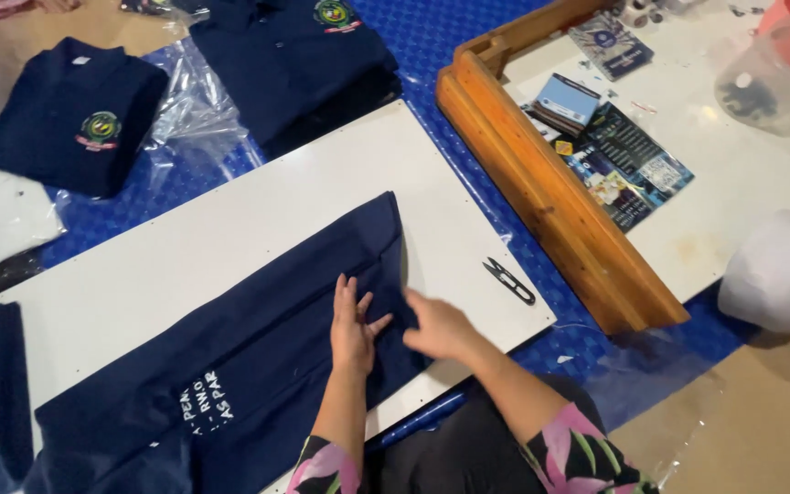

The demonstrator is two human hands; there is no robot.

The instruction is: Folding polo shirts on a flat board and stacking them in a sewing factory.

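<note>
Left hand lies flat, fingers spread, on a navy shirt. Right hand presses it, open, gripping nothing. Thread snips rest nearby on the white worktop

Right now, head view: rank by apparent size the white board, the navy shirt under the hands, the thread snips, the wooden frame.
1. white board
2. navy shirt, partly cut off by the frame edge, so its rank against the board is unsure
3. wooden frame
4. thread snips

A navy shirt with white lettering lies flat and partly folded, face down, stretched diagonally across the white board, its narrow folded end pointing toward the board's far edge.
</note>
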